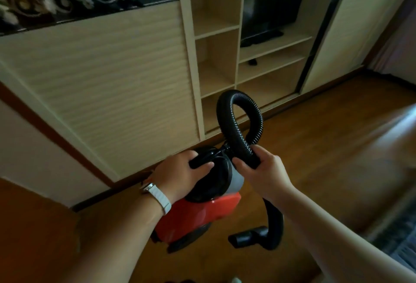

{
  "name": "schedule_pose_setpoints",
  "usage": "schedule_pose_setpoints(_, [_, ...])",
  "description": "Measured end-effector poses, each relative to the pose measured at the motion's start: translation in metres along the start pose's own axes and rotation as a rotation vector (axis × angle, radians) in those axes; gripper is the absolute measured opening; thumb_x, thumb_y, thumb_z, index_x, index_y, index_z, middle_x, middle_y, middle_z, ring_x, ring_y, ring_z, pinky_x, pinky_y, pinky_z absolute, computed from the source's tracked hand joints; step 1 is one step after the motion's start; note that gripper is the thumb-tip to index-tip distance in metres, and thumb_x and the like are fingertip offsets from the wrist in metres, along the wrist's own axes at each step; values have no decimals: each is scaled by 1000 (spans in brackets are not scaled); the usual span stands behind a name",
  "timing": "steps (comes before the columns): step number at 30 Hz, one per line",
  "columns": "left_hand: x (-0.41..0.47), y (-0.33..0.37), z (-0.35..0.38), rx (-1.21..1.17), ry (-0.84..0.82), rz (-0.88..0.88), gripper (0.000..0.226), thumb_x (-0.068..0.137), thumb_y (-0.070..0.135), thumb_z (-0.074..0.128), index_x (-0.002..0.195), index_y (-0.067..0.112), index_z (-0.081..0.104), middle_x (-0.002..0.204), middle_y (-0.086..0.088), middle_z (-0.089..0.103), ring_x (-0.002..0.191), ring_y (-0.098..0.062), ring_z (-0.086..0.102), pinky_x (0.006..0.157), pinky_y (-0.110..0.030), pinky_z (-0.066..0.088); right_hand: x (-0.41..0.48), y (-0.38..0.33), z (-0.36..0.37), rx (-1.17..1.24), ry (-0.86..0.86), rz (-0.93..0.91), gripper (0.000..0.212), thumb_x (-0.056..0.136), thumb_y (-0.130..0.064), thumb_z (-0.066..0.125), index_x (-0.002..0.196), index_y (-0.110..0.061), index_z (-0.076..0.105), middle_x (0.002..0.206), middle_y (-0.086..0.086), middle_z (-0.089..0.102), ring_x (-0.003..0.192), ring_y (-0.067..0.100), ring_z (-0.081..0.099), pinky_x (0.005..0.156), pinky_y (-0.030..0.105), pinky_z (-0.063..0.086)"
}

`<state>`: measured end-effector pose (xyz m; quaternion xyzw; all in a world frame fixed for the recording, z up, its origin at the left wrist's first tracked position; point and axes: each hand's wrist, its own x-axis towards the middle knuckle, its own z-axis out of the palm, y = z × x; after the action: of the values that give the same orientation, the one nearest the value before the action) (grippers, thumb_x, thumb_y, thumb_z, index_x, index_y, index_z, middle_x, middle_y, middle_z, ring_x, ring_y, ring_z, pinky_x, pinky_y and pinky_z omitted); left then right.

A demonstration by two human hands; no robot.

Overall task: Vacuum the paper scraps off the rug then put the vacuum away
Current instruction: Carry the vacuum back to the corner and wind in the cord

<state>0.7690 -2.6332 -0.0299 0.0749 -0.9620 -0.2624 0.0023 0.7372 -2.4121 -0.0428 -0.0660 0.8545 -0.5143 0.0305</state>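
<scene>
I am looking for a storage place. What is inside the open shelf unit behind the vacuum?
A dark television stands on an upper right shelf of the shelf unit; a small dark object lies one shelf below. The hose loop covers part of the lowest compartments.

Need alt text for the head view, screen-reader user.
A person's left hand grips the top handle of a red vacuum while the right hand grips its black ribbed hose, which loops upward. The nozzle hangs below the right forearm over a wooden floor, with open shelving ahead.
</scene>
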Motion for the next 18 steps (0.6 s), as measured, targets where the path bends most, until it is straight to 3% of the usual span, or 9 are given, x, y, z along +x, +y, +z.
schedule_pose_setpoints(4, [72,15,5,-11,-19,73,42,83,68,56,81,27,65,70,10,65,64,1,58,52,-23,42,56,7,-12,-23,77,37,14,76,-44,73,78,-37,62,64,1,62,49,7,49,46,30,42])
schedule_pose_setpoints(7, [129,21,17,-29,-73,122,41,84,67,56,74,27,61,65,11,62,60,0,57,50,-23,35,98,15,-17,-52,122,67,13,78,-41,76,77,-37,63,61,-4,62,48,4,50,45,22,39])
schedule_pose_setpoints(10, [190,27,29,-53,-133,209,42,85,62,58,66,25,56,59,8,57,55,-3,55,48,-22,30,145,25,-23,-87,195,102,13,79,-38,78,83,-32,66,65,-1,66,49,5,54,46,24,42])
schedule_pose_setpoints(14, [271,33,42,-196,-264,323,40,85,58,62,73,20,63,65,4,64,61,-6,61,50,-25,43,206,30,-34,-146,293,160,20,78,-39,78,83,-25,65,65,0,65,53,15,58,50,35,47])
schedule_pose_setpoints(18, [352,49,48,-317,-343,448,39,85,52,66,67,18,60,60,1,61,57,-11,60,51,-31,44,257,28,-46,-164,404,179,17,79,-34,80,84,-25,66,60,-9,63,49,7,53,51,32,46])
